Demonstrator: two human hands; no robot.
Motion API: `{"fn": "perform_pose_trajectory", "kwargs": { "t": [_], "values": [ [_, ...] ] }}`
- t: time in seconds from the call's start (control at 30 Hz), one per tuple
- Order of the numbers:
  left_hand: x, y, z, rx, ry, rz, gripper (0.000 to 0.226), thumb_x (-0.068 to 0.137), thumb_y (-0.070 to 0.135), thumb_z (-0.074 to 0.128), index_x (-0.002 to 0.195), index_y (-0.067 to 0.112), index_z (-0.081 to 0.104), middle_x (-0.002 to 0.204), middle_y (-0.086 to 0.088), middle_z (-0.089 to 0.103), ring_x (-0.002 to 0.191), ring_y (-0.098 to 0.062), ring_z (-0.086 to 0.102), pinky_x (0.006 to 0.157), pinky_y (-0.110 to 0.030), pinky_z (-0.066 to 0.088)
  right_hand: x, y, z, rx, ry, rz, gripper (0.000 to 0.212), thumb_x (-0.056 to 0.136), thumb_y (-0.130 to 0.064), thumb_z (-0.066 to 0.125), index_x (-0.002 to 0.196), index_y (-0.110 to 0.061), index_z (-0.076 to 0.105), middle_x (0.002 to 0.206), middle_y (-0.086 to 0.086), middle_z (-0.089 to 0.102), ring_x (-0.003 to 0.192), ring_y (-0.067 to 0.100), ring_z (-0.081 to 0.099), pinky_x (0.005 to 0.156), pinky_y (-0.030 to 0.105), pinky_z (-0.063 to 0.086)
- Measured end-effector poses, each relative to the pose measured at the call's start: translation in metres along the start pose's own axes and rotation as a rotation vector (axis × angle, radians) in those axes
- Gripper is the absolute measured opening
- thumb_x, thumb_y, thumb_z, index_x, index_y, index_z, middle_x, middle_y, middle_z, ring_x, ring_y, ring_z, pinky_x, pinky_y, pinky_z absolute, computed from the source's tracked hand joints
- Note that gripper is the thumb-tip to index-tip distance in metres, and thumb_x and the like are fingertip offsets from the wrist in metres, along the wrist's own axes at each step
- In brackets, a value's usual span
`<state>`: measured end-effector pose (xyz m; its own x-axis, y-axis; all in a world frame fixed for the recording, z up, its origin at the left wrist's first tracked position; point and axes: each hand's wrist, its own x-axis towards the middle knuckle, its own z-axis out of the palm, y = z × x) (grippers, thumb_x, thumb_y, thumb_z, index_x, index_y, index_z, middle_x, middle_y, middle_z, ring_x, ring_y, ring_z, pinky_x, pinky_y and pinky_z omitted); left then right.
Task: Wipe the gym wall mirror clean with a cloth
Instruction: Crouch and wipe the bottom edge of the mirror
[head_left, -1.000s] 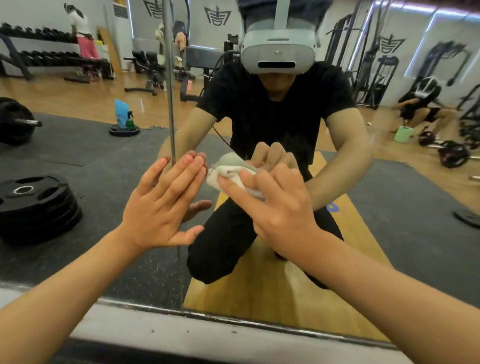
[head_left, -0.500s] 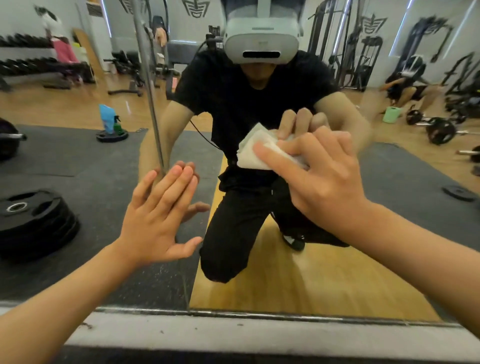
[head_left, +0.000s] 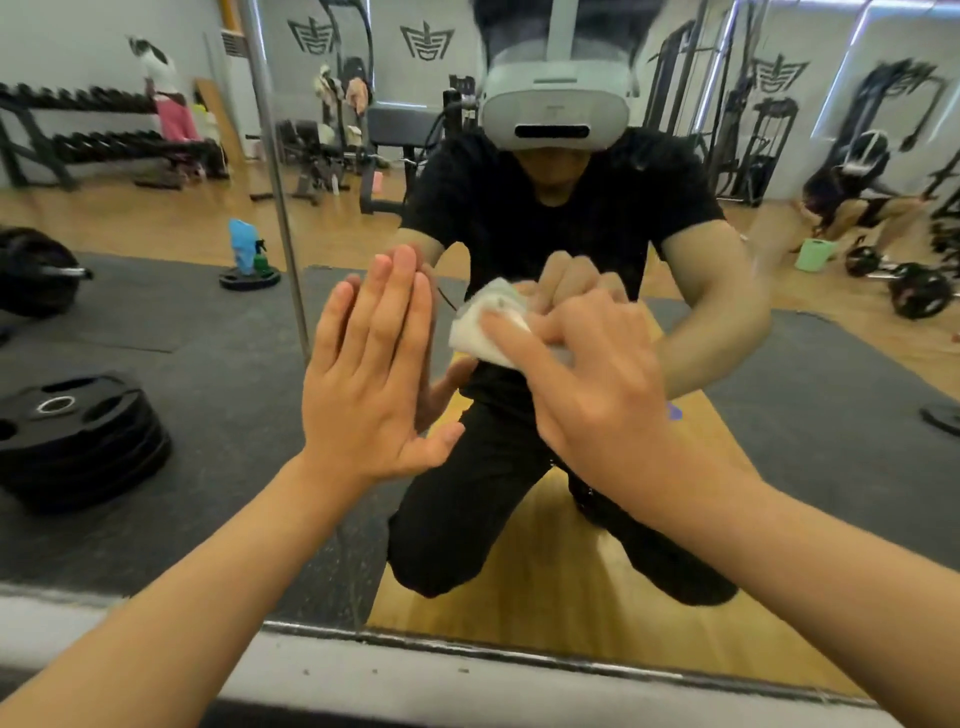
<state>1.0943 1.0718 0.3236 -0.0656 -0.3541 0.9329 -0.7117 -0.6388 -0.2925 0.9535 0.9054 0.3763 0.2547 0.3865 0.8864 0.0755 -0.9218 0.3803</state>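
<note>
Reflected in the mirror (head_left: 208, 338), a spray bottle (head_left: 258, 255) stands on 1 plate (head_left: 249, 279). The left hand (head_left: 371, 384) lies flat on the glass, fingers straight and together. The right hand (head_left: 597, 384) grips the cloth (head_left: 488, 330), pressing it to the mirror. Far right, a green bucket (head_left: 815, 254), contents unseen.

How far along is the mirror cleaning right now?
Hard to say. Done: no finished patch stands out on the mirror. In hand: the right hand presses a white cloth to the glass while the left hand lies flat beside it. Left: seemingly the wide glass around them.
</note>
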Motion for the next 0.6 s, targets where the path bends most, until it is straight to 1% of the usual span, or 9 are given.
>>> {"fn": "perform_pose_trajectory", "kwargs": {
  "t": [0.07,0.13,0.2,0.27,0.33,0.43,0.5,0.53,0.6],
  "values": [
    [-0.001,0.000,-0.001,-0.030,0.004,0.007,0.096,0.100,0.070,0.008,0.166,0.000,0.010,0.172,-0.016,0.013,0.164,-0.026,0.001,0.133,-0.045,0.006,-0.008,0.010,-0.006,0.011,-0.129,-0.173,0.025,0.106,-0.007,0.054,0.115,-0.004,0.077,0.084,0.015,0.064,0.074,0.030,0.059,0.067,0.042,0.046],
    [-0.003,-0.001,0.001,-0.003,0.010,0.021,0.097,0.098,0.069,0.018,0.167,0.001,0.009,0.175,-0.013,0.005,0.164,-0.028,0.004,0.132,-0.046,0.008,0.014,0.035,-0.019,-0.055,-0.065,-0.235,0.021,0.103,-0.008,0.060,0.112,-0.006,0.078,0.082,0.015,0.064,0.073,0.030,0.057,0.068,0.042,0.041],
    [-0.004,-0.002,0.004,0.036,0.003,0.029,0.099,0.095,0.068,0.026,0.167,0.001,0.008,0.177,-0.013,-0.001,0.164,-0.029,0.005,0.132,-0.046,0.009,0.039,0.059,-0.031,-0.120,0.090,-0.125,0.020,0.103,-0.010,0.061,0.109,-0.005,0.080,0.080,0.018,0.062,0.073,0.032,0.056,0.070,0.041,0.032],
    [-0.004,-0.003,0.004,0.047,0.015,0.027,0.099,0.096,0.068,0.027,0.167,0.001,0.009,0.177,-0.012,-0.002,0.164,-0.029,0.006,0.132,-0.046,0.010,0.045,0.052,-0.028,-0.095,0.129,0.044,0.025,0.102,-0.006,0.055,0.111,-0.003,0.078,0.081,0.021,0.059,0.077,0.033,0.055,0.071,0.040,0.029],
    [-0.003,-0.003,0.003,0.036,0.024,0.022,0.097,0.098,0.068,0.023,0.167,0.000,0.010,0.177,-0.012,-0.002,0.164,-0.029,0.007,0.132,-0.046,0.011,0.026,0.022,-0.013,-0.027,0.056,0.059,0.027,0.099,0.000,0.055,0.115,-0.002,0.076,0.080,0.019,0.055,0.078,0.031,0.048,0.070,0.040,0.029],
    [-0.002,0.000,0.001,0.010,0.026,0.020,0.095,0.100,0.068,0.016,0.167,0.001,0.011,0.176,-0.011,0.001,0.164,-0.028,0.008,0.132,-0.046,0.011,0.016,0.022,-0.015,-0.042,-0.117,-0.191,0.024,0.095,0.000,0.060,0.110,-0.007,0.078,0.079,0.014,0.057,0.074,0.030,0.051,0.069,0.042,0.034],
    [-0.003,0.000,0.002,0.016,0.029,0.018,0.093,0.101,0.067,0.016,0.167,0.001,0.012,0.176,-0.012,0.003,0.164,-0.029,0.008,0.132,-0.047,0.011,0.042,0.050,-0.031,-0.095,-0.037,-0.200,0.023,0.097,-0.001,0.059,0.109,-0.006,0.078,0.077,0.016,0.057,0.075,0.032,0.053,0.069,0.042,0.032],
    [-0.002,0.000,0.003,0.019,0.030,0.017,0.093,0.101,0.066,0.016,0.167,0.001,0.012,0.177,-0.012,0.001,0.164,-0.029,0.008,0.132,-0.047,0.011,0.056,0.065,-0.038,-0.127,0.055,-0.151,0.023,0.098,-0.002,0.059,0.110,-0.006,0.078,0.077,0.018,0.058,0.075,0.034,0.056,0.069,0.042,0.031],
    [-0.002,0.000,0.003,0.014,0.034,0.006,0.092,0.101,0.066,0.015,0.167,0.001,0.011,0.177,-0.011,-0.001,0.164,-0.028,0.006,0.132,-0.046,0.010,0.069,0.076,-0.042,-0.162,0.141,0.009,0.023,0.098,-0.001,0.060,0.112,-0.005,0.078,0.080,0.020,0.058,0.076,0.036,0.058,0.071,0.041,0.030]
  ]
}}
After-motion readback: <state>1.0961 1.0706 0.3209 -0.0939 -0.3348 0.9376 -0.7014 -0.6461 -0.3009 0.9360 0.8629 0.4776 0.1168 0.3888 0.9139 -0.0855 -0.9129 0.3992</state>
